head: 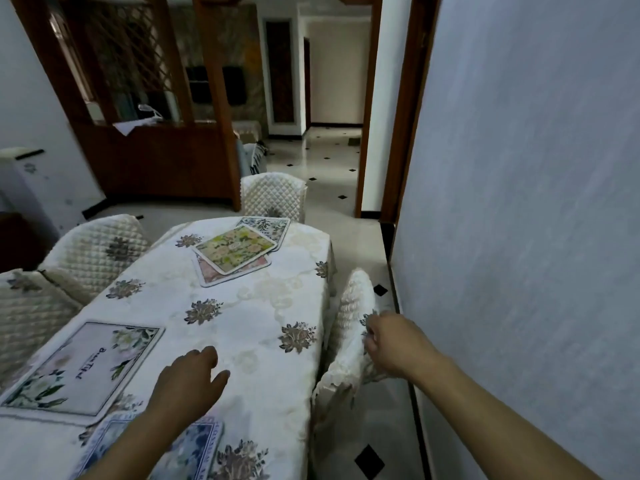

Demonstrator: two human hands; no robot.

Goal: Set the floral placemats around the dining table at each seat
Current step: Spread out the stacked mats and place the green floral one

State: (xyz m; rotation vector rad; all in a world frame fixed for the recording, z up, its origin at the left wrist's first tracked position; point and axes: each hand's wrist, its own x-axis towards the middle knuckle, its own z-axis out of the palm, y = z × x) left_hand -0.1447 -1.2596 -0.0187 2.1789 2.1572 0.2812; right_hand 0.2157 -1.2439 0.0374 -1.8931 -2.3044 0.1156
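The left hand (188,379) lies palm down on the tabletop (242,317), fingers loosely spread and holding nothing — it seems to serve as a support while the person leans toward the far end. The right hand (391,344) is closed on the top of the quilted chair (353,327) at 3 o'clock, probably to shift it or to steady the body in the narrow gap beside the wall (519,202). Two placemats look already set: a white floral placemat (83,368) at 9 o'clock, square to the seat on that side, and a blue floral placemat (194,445) at 6 o'clock, partly under the left forearm. The others wait in a loose pile (239,252) at 12 o'clock — a green mat lies on top, a pink one under it and one more peeps out behind — so several seats are, I judge, not yet served.
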